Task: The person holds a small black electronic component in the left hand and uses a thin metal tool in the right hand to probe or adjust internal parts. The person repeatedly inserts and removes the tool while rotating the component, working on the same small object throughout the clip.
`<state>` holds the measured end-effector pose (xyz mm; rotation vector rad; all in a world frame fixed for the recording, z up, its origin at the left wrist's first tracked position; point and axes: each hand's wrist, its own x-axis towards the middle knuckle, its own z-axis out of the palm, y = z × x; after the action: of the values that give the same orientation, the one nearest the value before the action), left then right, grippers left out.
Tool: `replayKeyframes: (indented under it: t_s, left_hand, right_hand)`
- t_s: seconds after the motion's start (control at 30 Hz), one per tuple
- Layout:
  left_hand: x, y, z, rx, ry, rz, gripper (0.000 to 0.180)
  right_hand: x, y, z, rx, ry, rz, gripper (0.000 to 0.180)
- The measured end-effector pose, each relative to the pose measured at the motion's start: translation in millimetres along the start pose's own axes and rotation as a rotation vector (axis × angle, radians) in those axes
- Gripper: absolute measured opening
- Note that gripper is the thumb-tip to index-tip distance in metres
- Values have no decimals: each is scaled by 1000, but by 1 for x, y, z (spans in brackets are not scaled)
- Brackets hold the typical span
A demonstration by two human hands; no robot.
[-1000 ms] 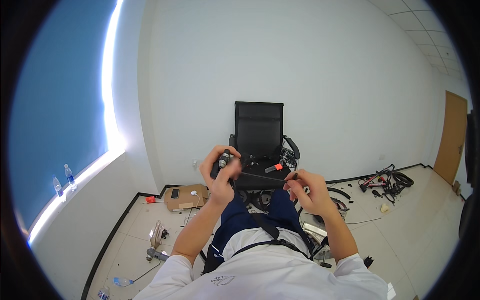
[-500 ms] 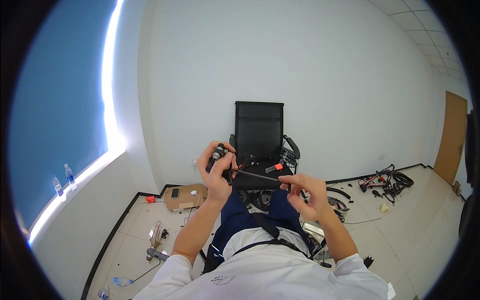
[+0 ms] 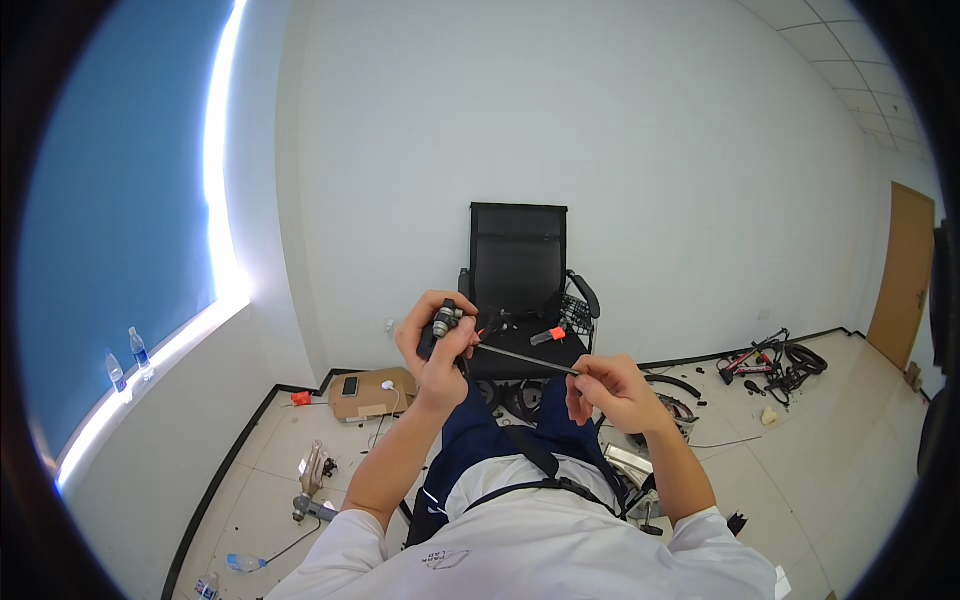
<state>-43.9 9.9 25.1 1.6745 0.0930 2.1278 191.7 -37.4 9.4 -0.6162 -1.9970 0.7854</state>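
Raised before my lap, my left hand (image 3: 432, 350) is closed around a black bicycle part with a silver cylindrical fitting (image 3: 446, 319); much of it is hidden by my fingers. My right hand (image 3: 612, 392), lower and to the right, pinches the near end of a long thin dark metal rod (image 3: 525, 358) that looks like a hex key. The rod slants up leftward, and its far tip reaches the part beside my left fingers. Whether the tip sits inside the part I cannot tell.
A black office chair (image 3: 518, 250) faces me, with a red-and-black item (image 3: 548, 336) on its seat. A cardboard box (image 3: 372, 400) bearing a phone (image 3: 350, 386) lies at left. Bike parts (image 3: 775, 365) and a wheel (image 3: 678, 412) are on the floor at right. Bottles (image 3: 139, 345) line the sill.
My right hand has shifted slightly down and its fingers have curled further around the rod's end. The part in my left hand has turned a little, showing more of its silver fitting.
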Motion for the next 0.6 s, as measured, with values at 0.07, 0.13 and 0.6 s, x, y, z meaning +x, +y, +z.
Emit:
replayKeyframes:
  t_s: [0.07,0.13,0.6]
  left_hand:
    - [-1,4,4,-21,40,-41,20]
    - [0,5,4,-15,40,-45,20]
    - [1,4,5,-16,14,-62,20]
  right_hand:
    - [0,-1,2,-10,42,-11,14]
    - [1,0,4,-46,88,-32,11]
    - [13,13,0,-1166,562,-816,24]
